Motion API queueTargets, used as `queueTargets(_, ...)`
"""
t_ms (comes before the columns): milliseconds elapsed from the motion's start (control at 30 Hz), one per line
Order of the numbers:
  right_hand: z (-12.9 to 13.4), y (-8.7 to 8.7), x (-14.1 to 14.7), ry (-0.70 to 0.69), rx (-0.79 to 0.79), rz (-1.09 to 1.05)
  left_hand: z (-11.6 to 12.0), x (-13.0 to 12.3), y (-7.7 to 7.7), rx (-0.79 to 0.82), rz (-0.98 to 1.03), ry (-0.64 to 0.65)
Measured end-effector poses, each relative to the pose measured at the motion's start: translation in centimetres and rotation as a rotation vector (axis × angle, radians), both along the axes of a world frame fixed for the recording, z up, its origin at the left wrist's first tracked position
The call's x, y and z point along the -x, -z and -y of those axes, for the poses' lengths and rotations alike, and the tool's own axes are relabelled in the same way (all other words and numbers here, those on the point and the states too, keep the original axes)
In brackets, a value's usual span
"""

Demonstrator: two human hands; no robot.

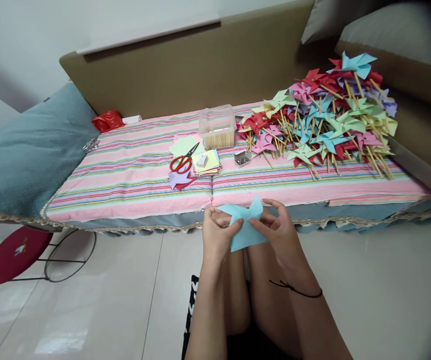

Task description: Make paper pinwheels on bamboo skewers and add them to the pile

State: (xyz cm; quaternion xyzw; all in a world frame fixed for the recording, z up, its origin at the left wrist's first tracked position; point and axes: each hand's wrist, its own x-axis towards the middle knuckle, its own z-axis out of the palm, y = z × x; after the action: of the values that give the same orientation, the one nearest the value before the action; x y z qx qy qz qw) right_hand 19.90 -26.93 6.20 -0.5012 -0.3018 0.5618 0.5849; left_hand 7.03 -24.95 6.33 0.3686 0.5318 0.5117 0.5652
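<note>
While gripping light-blue, pointed-flap paper (247,237) with left hand (216,233) and right hand (278,234), lower centre of frame, could totally rip it tugging unevenly, tbh.

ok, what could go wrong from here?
1. The blue paper is pinched between the left hand and right hand; uneven pull might crease or tear it.
2. The small box of metal bits sits open on the striped cover; a knock could spill it.
3. The scissors lie loose on paper sheets; a brush against them may shift the sheets.
</note>
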Motion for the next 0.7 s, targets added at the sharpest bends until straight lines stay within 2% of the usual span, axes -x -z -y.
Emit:
queueTargets(467, 0.2, 0.6, -0.2, -0.004, -0.007, 0.014, 0.3, 0.2, -1.0, 0.027, 0.074, 0.106)
queueTargets(700, 0.1, 0.4, -0.1, 0.005, -0.001, -0.004, 0.3, 0.4, -0.7, 0.032, 0.018, 0.129)
